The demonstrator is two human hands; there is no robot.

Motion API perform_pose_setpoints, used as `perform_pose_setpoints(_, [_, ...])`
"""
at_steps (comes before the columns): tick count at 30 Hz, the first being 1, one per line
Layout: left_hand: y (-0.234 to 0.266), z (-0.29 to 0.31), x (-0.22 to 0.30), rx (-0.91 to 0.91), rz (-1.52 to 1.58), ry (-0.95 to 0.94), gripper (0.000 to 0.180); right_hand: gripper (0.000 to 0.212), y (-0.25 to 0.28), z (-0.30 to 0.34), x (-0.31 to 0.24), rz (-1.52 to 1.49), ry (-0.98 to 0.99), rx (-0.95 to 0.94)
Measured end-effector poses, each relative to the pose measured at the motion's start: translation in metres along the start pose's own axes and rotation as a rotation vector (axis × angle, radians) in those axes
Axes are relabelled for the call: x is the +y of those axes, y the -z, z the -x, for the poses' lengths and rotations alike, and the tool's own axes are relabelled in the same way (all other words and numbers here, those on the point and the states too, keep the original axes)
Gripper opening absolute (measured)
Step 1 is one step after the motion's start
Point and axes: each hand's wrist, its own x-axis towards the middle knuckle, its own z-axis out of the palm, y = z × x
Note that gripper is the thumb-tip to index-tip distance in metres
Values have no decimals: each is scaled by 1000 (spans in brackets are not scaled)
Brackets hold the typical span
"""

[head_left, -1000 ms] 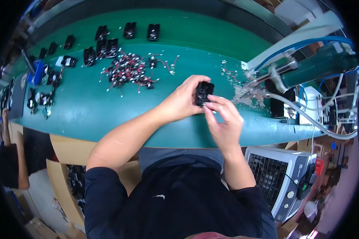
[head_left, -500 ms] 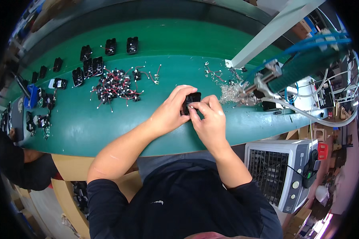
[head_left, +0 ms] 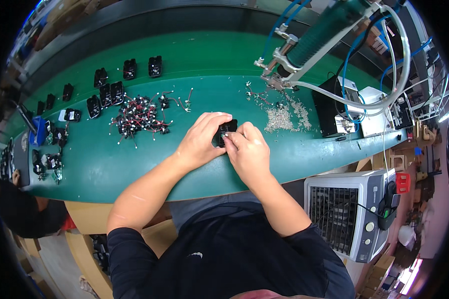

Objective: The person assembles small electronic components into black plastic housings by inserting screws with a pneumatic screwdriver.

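Note:
My left hand point(head_left: 200, 139) grips a small black plastic housing point(head_left: 230, 126) from its left side, over the green bench. The fingers of my right hand point(head_left: 250, 150) are pinched together at the housing's lower right. A tiny pale piece point(head_left: 226, 135) shows at those fingertips, too small to name. Left of my hands lies a pile of black parts with red wires point(head_left: 137, 117). To their right, many small silvery screw-like pieces point(head_left: 280, 119) are spread out, with a few wired parts point(head_left: 257, 93) just beyond.
An air-powered tool point(head_left: 289, 60) with hoses hangs above the silvery pieces. A black box point(head_left: 331, 112) stands right of them. More black housings point(head_left: 155, 67) line the far left, near a blue bin point(head_left: 37, 131). Another person's dark sleeve point(head_left: 15, 207) is at left; an air cooler point(head_left: 346, 217) stands below right.
The view has shifted, so the bench items appear displaced. The hanging tool has swung up and left, away from the silvery pieces. Both hands stay on the housing.

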Motion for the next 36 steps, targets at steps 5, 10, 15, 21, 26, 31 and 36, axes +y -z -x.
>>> perform_pose_setpoints(5, [1, -1, -2, -25, -32, -30, 71, 8, -2, 0, 3, -28, -35, -17])
perform_pose_setpoints(10, [-5, 3, 6, -52, 84, 129, 73, 11, 36, -4, -1, -43, 26, -107])
perform_pose_setpoints(15, [-4, 8, 7, -87, 140, 348, 79, 49, 138, -67, -9, 49, 438, 558])
perform_pose_setpoints(21, [-7, 5, 7, -142, 132, 336, 84, 46, 156, -117, -16, -859, -20, 451])
perform_pose_setpoints(26, [-10, 7, 7, -191, 60, 238, 86, 83, 135, -107, -18, -980, -158, 424])
perform_pose_setpoints(31, [-11, 8, 5, -221, 63, 204, 84, 102, 100, -92, -25, -1095, -46, 310])
perform_pose_setpoints(36, [-11, 6, 8, -229, 63, 196, 80, 106, 81, -81, -37, -1114, -92, 343])
